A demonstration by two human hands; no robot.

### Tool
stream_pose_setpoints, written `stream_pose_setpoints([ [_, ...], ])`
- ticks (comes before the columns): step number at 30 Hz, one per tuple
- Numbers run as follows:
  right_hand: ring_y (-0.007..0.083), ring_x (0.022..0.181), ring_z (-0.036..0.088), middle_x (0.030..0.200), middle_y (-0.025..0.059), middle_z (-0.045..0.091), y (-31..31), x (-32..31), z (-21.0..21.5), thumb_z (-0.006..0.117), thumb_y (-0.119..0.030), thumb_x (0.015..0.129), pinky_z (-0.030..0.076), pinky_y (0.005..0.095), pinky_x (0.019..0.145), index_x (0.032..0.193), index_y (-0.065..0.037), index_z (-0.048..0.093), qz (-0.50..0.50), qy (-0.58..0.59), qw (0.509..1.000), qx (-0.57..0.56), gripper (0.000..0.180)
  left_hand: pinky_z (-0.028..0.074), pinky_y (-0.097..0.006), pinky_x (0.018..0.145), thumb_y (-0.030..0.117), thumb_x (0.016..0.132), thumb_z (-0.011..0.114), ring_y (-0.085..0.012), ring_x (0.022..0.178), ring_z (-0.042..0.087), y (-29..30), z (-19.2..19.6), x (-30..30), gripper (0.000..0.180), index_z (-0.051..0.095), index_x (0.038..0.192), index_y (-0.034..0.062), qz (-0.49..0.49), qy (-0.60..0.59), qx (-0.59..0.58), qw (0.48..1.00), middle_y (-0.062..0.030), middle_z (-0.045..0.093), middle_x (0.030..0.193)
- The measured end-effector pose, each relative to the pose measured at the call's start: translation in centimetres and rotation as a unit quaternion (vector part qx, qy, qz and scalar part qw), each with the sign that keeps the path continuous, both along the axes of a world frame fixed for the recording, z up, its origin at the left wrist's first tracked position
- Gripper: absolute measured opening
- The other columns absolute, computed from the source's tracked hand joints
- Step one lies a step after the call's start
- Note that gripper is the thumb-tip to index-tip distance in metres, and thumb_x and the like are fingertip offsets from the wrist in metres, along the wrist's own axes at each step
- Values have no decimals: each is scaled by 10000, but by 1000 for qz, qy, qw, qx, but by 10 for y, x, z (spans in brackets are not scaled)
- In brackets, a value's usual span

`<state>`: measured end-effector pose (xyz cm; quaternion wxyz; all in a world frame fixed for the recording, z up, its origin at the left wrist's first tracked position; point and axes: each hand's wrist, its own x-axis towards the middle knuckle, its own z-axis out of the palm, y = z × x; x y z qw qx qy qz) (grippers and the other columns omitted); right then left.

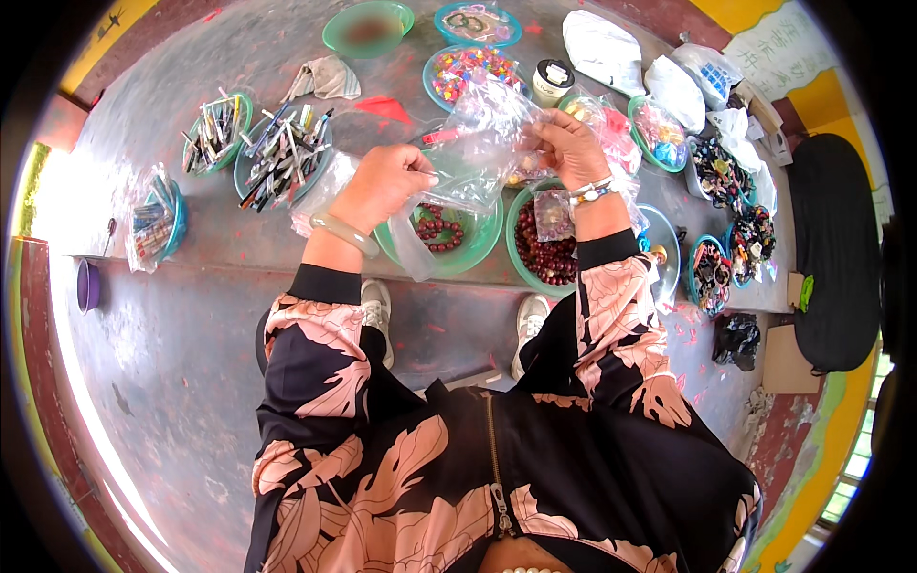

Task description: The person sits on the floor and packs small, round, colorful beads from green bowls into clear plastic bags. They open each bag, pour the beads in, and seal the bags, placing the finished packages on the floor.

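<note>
Both my hands grip a crumpled clear plastic bag (470, 172) and hold it stretched between them. My left hand (387, 181), with a pale bangle at the wrist, pinches its left edge. My right hand (570, 148), wearing a beaded bracelet, pinches the upper right part. Below the bag, a green bowl (478, 256) holds dark red bead strings (439, 229). To its right, another green bowl (523, 270) is heaped with dark red beads (546, 244), a small clear packet (554, 215) lying on them. The bag partly covers the first bowl.
Basins of pens (285, 158) stand at left, beside a grey cloth (325, 78). Farther back are a bowl of colourful beads (473, 69), a lidded cup (552, 82) and white bags (604, 50). Baskets of hair ties (712, 275) line the right. A ledge edge runs before my feet.
</note>
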<state>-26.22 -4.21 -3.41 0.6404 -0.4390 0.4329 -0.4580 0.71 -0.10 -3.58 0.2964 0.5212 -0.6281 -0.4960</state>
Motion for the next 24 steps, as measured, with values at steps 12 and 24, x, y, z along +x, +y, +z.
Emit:
stream_pose_setpoints([
  [12, 72, 604, 568, 711, 8, 648, -6, -21, 2, 657, -220, 773, 427, 241, 506, 786, -41, 677, 11, 251, 966, -67, 181, 468, -321, 506, 253, 788, 629, -178, 572, 600, 2, 5, -8, 290, 578, 743, -29, 71, -66, 32, 995, -105, 581, 632],
  [24, 124, 565, 617, 689, 56, 651, -2, -6, -21, 528, -217, 825, 472, 250, 528, 855, -27, 647, -23, 472, 865, -170, 226, 483, -255, 761, 122, 815, 618, -129, 835, 583, 1, 4, -16, 177, 585, 939, 1, -87, 248, 153, 953, -45, 589, 910],
])
